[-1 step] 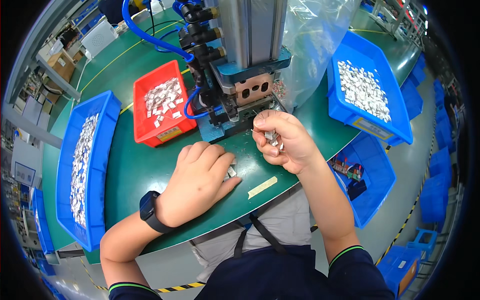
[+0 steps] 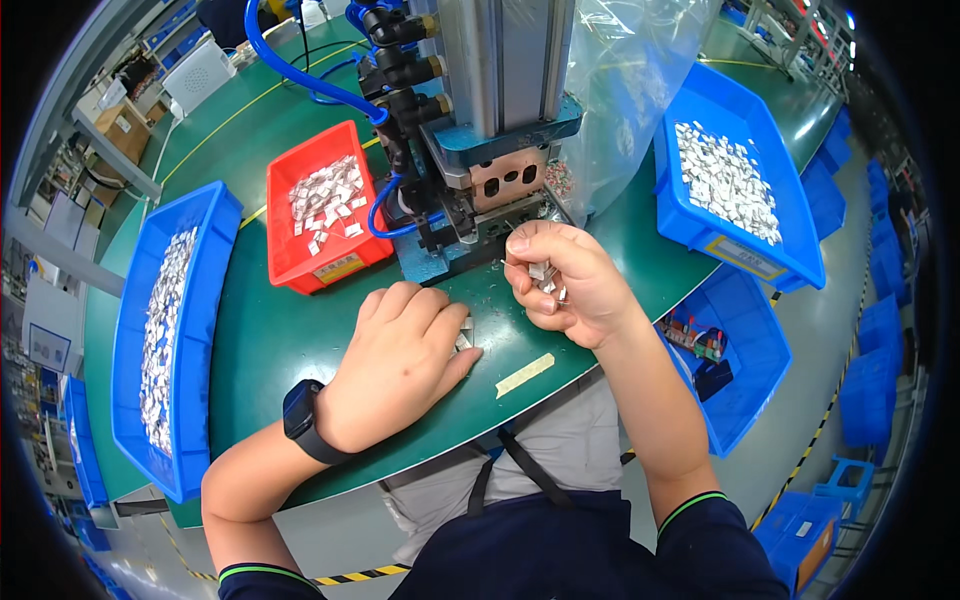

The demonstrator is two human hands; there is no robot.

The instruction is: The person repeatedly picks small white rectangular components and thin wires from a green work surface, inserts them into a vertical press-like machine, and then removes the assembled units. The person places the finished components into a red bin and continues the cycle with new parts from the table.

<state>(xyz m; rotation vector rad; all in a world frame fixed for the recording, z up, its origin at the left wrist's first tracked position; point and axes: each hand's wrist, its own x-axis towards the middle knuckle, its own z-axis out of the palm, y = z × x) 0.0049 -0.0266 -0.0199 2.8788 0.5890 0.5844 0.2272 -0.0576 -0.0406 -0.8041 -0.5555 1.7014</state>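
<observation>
My right hand [image 2: 570, 280] is closed around several small silvery-white rectangular pieces [image 2: 544, 279], its thumb and forefinger pinched together just in front of the metal press [image 2: 505, 180]. What lies at the pinched fingertips is too small to make out. Palm down on the green table, my left hand [image 2: 400, 350] has its fingers bent and its thumb apart. Similar small pieces [image 2: 464, 338] show on the tabletop between its thumb and forefinger; the palm hides anything else there.
A red bin [image 2: 285, 240] and a long blue bin [image 2: 195, 380] with small pieces stand left. Another filled blue bin [image 2: 690, 225] is at right, above a lower blue bin [image 2: 755, 400]. Blue air hoses [image 2: 300, 75] and a clear plastic bag [image 2: 625, 100] flank the press. Tape [image 2: 525, 375] marks the table's front.
My left hand and wrist have shifted very slightly, toward the right and away from me. The right hand and the pieces in it look the same.
</observation>
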